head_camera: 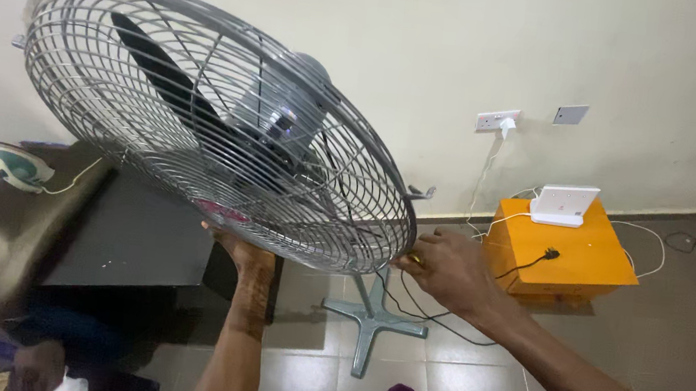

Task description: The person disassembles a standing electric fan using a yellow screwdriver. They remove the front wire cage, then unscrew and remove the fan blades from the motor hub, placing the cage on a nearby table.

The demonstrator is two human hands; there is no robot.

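A standing fan's head with a round grey wire cage (106,82) is tilted toward me, filling the upper left. Dark blades (165,79) and the grey motor housing (289,106) show through the wires. My left hand (236,249) grips the cage's lower rim from below. My right hand (442,267) pinches the rim at its right edge, fingers closed on a small clip there. The fan's grey cross-shaped base (371,319) stands on the tiled floor under the cage.
A dark table (135,236) stands at left with a green and white clothes iron (15,165) on it. An orange box (577,257) carrying a white device (564,204) sits by the wall. A wall socket (497,120) holds a white plug; black cables trail over the floor.
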